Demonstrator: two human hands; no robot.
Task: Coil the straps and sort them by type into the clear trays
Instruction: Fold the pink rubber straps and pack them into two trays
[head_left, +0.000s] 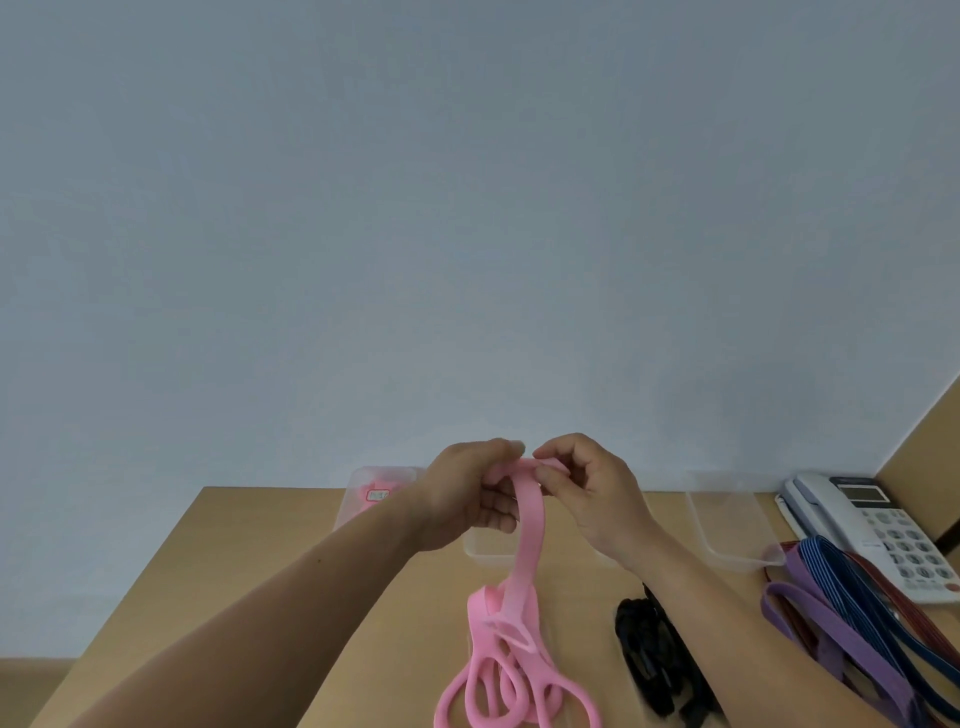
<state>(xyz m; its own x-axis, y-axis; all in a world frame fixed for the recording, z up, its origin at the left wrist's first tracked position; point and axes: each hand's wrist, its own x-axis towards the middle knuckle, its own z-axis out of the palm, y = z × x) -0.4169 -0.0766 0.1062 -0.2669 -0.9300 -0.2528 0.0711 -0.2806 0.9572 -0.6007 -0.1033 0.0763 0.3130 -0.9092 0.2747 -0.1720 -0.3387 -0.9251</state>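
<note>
Pinched at its top end between left hand (462, 496) and right hand (592, 493), fingers of both curled tight on it, just below mid-frame: pink strap (530, 530), flat, smooth, rubbery-looking. Hangs near-vertical, long axis running down the frame, lower length heaped in loose loops on wooden table (260, 571) at bottom centre. Behind, left clear tray (358, 491) with something pink inside, middle tray (483, 553), right tray (727, 530). Lower right: black strap (644, 644), flat purple strap (826, 629).
</note>
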